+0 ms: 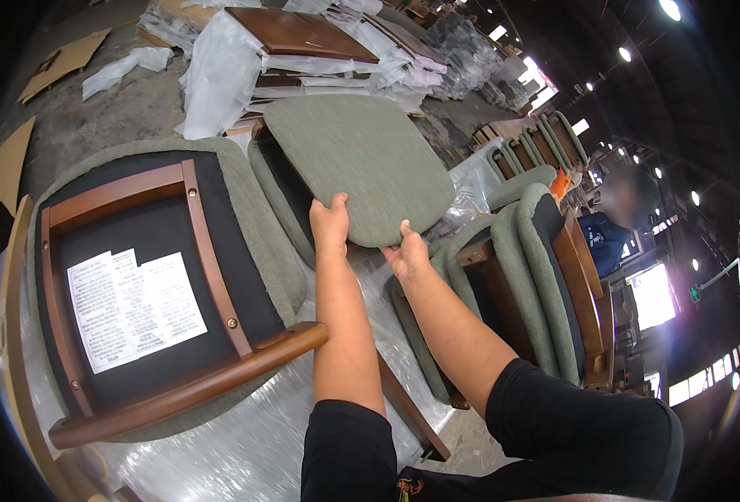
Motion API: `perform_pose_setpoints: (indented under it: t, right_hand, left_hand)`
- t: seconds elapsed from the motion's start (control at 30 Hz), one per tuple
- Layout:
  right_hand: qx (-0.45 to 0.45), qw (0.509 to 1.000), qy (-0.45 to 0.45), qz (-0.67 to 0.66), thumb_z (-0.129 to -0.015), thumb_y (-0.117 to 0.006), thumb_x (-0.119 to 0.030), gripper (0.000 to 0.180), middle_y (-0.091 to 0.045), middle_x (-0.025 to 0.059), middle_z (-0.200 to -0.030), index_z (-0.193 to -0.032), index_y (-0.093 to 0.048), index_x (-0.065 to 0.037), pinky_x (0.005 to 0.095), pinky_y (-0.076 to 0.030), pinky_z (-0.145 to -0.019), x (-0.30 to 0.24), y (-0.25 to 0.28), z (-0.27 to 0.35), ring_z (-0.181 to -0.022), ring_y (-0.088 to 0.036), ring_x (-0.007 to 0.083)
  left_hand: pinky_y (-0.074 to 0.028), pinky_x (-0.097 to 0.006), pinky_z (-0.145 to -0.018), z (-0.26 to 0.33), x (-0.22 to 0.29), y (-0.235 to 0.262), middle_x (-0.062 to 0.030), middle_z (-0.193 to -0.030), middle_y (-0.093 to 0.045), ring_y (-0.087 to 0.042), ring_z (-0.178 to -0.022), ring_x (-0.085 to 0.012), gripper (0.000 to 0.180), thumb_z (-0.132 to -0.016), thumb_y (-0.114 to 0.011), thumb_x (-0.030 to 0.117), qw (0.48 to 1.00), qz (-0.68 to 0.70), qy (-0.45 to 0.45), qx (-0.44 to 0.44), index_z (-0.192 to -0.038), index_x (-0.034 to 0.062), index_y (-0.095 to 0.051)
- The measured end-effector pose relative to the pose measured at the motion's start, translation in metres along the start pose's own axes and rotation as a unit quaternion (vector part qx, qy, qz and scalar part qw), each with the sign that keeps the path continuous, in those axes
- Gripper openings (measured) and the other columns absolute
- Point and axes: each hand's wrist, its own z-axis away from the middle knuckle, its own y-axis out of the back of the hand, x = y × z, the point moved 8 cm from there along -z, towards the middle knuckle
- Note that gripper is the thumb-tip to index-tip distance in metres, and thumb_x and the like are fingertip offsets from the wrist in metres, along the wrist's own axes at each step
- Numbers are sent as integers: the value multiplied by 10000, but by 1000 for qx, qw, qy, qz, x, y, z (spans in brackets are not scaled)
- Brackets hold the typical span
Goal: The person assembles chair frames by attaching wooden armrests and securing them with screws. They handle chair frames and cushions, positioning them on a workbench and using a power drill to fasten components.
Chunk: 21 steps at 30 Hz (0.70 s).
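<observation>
I grip a green upholstered seat pad [362,163] with both hands; it is beyond and to the right of the upturned seat [153,234]. My left hand [330,223] clasps its near edge, thumb on the green face, the other fingers hidden below. My right hand [406,253] pinches the same edge at the near right corner, thumb on top and fingers underneath. The pad's covered face is towards me. Just past the upturned seat, another green seat with a dark underside [274,192] shows partly under the pad; I cannot tell whether the two touch.

The upturned seat shows its black underside, with white printed sheets [136,314] on it inside a brown wooden frame. A curved wooden rail [194,389] crosses its near side, its right end just beside my left forearm. Shiny plastic film [253,435] spreads below the upturned seat on its near side. Well to the right of that seat, past my right forearm, stand green seats with brown wooden parts, packed close [546,276]. Behind it lie brown panels [303,38] among white wrapping, and a cardboard sheet [61,67] is on the floor [61,117]. Far to its right is a person in a dark blue top [604,243].
</observation>
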Motion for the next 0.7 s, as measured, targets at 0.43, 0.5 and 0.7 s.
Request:
perform_pose_setpoints:
  t: [0.43,0.5,0.7]
  right_hand:
    - [-47,985,57,155,-1133,-452,-271,494,-441,212,-1541,-1512,-350,29,582,-459,-1163,15,18,-25,-1388,-499,385]
    - [-87,975,83,185,-1132,-458,-274,496,-436,212,-1546,-1515,-351,24,584,-459,-1159,23,30,-50,-1389,-498,384]
    - [-114,982,39,143,-1112,-522,-327,524,-471,214,-1512,-1506,-389,-8,581,-490,-1109,10,25,-40,-1363,-521,366]
  left_hand:
    - [-425,-418,-1115,10,-2,7,-279,-1346,-619,-599,-1260,-367,545,-890,-665,195,993,120,9,15,-1299,-147,-550]
    - [-420,-419,-1118,9,-2,6,-291,-1341,-616,-591,-1270,-370,570,-884,-672,209,994,108,11,11,-1300,-159,-543]
    - [-459,-434,-1103,5,-6,3,-354,-1431,-552,-604,-1290,-405,676,-902,-675,234,998,58,-31,19,-1413,-161,-477]
